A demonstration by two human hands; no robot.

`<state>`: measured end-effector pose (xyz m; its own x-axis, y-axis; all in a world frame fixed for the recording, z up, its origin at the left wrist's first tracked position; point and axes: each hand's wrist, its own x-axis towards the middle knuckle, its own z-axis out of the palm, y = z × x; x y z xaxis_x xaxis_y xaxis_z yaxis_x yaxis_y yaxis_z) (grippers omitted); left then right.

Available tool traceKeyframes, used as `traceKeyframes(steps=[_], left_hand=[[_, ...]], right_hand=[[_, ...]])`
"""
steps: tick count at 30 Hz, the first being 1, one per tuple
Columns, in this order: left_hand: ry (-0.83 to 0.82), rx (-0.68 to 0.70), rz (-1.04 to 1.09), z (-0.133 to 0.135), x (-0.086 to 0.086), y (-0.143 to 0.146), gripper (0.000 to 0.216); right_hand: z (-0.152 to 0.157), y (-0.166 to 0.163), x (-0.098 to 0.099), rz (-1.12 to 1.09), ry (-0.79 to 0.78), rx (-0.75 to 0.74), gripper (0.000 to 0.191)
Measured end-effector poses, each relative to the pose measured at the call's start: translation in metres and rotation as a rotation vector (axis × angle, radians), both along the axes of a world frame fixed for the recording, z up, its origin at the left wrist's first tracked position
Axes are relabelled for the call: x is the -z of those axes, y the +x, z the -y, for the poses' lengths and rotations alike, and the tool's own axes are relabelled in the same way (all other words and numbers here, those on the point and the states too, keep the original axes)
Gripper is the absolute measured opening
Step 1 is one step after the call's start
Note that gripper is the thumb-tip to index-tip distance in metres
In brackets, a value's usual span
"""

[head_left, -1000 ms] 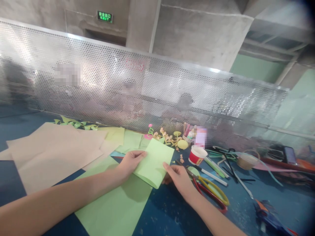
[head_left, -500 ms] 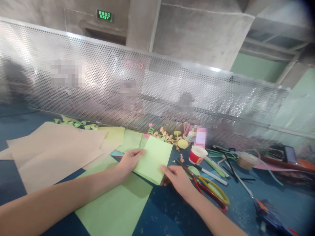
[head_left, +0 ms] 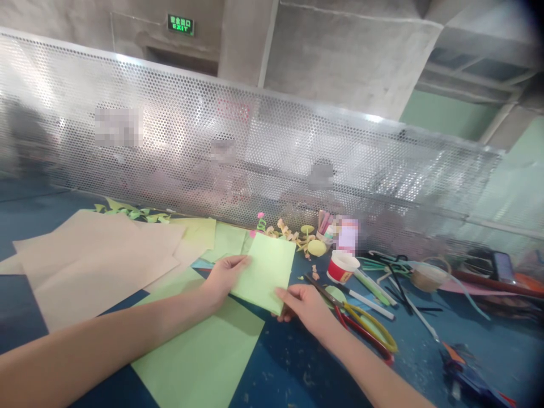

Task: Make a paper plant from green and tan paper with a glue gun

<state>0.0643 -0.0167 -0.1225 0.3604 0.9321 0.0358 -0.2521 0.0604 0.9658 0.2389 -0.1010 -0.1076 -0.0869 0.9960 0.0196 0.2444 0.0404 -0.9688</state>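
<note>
Head view.

Item: small green paper (head_left: pixel 267 271), one, held between the two hands above the blue table (head_left: pixel 293 362), tilted.

Left hand (head_left: pixel 224 279): closed in a pinch on the paper's left edge, thumb uppermost.

Right hand (head_left: pixel 302 305): gripping the paper's lower right corner, thumb on top, fingers curled beneath.

Below the left hand and forearm: large green sheet (head_left: pixel 204 357), one, flat on the table.

Left of the left hand: beige sheets (head_left: pixel 102 260), several, overlapping. Beyond that hand: yellow sheet (head_left: pixel 202 231), one.

Just beside the right hand, on its right: scissors (head_left: pixel 349 310), one pair, red and yellow handles; white pen (head_left: pixel 370 304), one, near them.

Beyond the right hand: paper cup (head_left: pixel 340 270), red and white, upright; yellow oval piece (head_left: pixel 317 247), one, behind the cup to its left.

Well to the right of the right hand: tape roll (head_left: pixel 428 277), one; phone (head_left: pixel 504 266), one.

Beyond both hands: perforated metal screen (head_left: pixel 276 141), standing across the table.
</note>
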Motion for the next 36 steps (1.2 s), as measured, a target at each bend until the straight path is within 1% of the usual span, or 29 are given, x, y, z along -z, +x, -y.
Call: traceKeyframes(steps=[4, 6, 10, 15, 20, 23, 26, 29, 32, 34, 36], left_hand=[[-0.006, -0.013, 0.020, -0.002, 0.002, 0.000, 0.041], [-0.012, -0.009, 0.031, -0.003, 0.003, -0.001, 0.042], [-0.017, 0.001, 0.051, -0.002, 0.004, -0.001, 0.045], [-0.036, -0.027, 0.094, -0.002, 0.003, -0.001, 0.046], [-0.055, -0.048, 0.090, -0.004, 0.004, -0.001, 0.046], [-0.042, -0.035, 0.086, -0.004, 0.005, -0.001, 0.047], [-0.043, -0.014, 0.086, -0.003, 0.004, -0.002, 0.047], [-0.082, -0.009, 0.120, -0.001, 0.000, -0.001, 0.045], [-0.129, -0.018, 0.129, 0.001, -0.006, -0.001, 0.043], [-0.111, 0.019, 0.117, 0.003, -0.009, -0.001, 0.042], [-0.059, 0.084, 0.097, 0.004, -0.010, -0.001, 0.038]], right_hand=[[0.001, 0.000, -0.001, -0.011, -0.087, -0.023, 0.045], [0.001, 0.000, -0.001, 0.016, -0.096, -0.016, 0.042], [0.000, 0.001, 0.000, 0.025, -0.074, 0.004, 0.042], [0.000, 0.001, 0.001, 0.039, -0.080, -0.048, 0.042], [-0.001, 0.004, 0.001, 0.077, -0.042, -0.010, 0.042], [-0.002, 0.004, 0.001, 0.042, -0.037, 0.001, 0.043], [-0.003, 0.003, 0.000, -0.002, 0.006, 0.018, 0.043], [-0.005, 0.004, -0.002, 0.026, 0.047, 0.030, 0.044], [-0.005, 0.011, -0.009, 0.059, 0.046, 0.008, 0.042], [-0.003, 0.016, -0.014, 0.076, 0.017, -0.028, 0.039], [-0.001, 0.021, -0.020, 0.111, -0.019, -0.062, 0.037]])
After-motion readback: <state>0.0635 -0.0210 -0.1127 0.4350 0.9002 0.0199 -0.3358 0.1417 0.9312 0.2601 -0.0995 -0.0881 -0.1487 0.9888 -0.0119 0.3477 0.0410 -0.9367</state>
